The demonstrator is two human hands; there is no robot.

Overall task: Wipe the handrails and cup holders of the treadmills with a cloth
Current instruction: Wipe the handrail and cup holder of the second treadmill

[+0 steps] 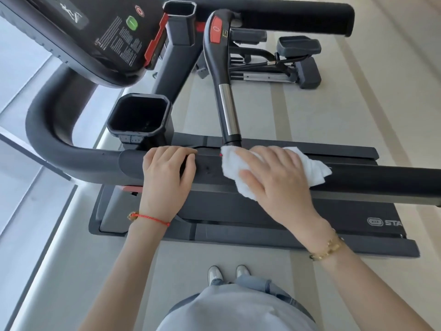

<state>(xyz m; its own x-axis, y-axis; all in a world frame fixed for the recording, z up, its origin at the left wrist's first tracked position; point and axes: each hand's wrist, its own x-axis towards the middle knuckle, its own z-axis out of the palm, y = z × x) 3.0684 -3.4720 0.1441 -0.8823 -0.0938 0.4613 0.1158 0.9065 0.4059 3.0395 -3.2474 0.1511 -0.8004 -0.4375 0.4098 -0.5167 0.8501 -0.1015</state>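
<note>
Your right hand (274,173) lies flat on the white cloth (241,163), fingers (248,155) straight and spread apart, pressing it down onto the top of the near handrail (381,180). The cloth is bunched beneath your palm — it pokes out past the fingertips on the left and behind the hand on the right, and a fold hangs over the near side of the rail. It sits just in front of the base of the chrome-and-black grip bar (226,101) that rises from the rail.

Your left hand (167,173) rests on the same handrail, just beside the cloth but not touching it; its fingers (176,154) are curled over the top of the rail, gripping it. A red string bracelet (150,218) circles that wrist, a gold bracelet (327,249) the right one.

Just behind your left hand stands the square black cup holder (140,115), with a second cup holder (180,10) farther back beside the console (95,32). Below the rail lies the treadmill deck (238,216) — your shoes (229,273) stand on the pale floor (358,103) before it.
</note>
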